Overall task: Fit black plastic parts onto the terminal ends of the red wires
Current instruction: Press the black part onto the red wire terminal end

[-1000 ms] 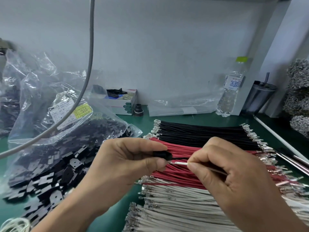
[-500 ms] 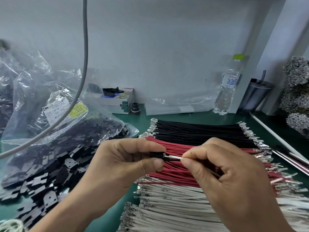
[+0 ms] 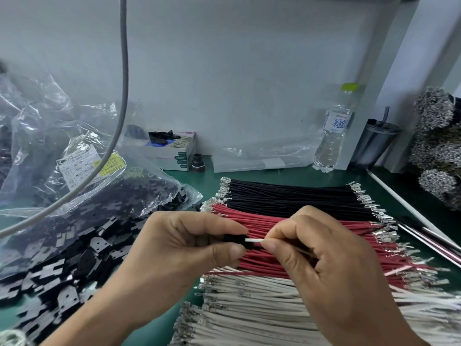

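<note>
Left hand (image 3: pixel 189 248) pinches small black plastic part (image 3: pixel 233 238) | right hand (image 3: pixel 324 265) pinches thin white wire (image 3: pixel 254 240) | keep wire axial, push until terminal seats.

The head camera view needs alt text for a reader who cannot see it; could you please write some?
Two hands meet over rows of black, red wires and white wires: the left hand pinches a small black plastic part while the right hand pinches a white wire whose end meets it. Loose black parts spill from a clear bag at left on the green bench.
</note>
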Action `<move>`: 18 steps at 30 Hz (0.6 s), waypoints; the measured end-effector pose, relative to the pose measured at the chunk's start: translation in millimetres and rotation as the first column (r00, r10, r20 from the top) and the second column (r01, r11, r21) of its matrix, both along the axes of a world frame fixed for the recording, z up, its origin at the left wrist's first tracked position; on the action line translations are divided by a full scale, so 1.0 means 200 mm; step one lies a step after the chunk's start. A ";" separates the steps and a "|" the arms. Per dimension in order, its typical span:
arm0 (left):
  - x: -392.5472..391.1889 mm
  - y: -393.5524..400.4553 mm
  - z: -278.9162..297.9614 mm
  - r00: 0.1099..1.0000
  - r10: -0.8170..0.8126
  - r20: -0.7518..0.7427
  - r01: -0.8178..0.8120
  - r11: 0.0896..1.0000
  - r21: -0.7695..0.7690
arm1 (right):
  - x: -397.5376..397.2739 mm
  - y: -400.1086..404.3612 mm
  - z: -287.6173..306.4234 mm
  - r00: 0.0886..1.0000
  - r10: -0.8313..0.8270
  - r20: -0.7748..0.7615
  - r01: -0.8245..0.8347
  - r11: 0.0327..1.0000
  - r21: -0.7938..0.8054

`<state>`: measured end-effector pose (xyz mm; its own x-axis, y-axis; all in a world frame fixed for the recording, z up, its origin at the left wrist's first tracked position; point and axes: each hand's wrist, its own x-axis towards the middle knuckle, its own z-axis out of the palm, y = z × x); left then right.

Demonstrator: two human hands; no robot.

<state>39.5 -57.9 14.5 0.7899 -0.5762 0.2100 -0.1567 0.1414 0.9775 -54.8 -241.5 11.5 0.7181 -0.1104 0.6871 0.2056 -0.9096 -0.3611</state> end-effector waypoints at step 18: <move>0.13 0.06 -0.05 0.970 0.236 0.065 -0.213 0.943 -0.257 | -0.02 -0.10 0.13 0.999 0.006 0.041 -0.001 0.991 -0.136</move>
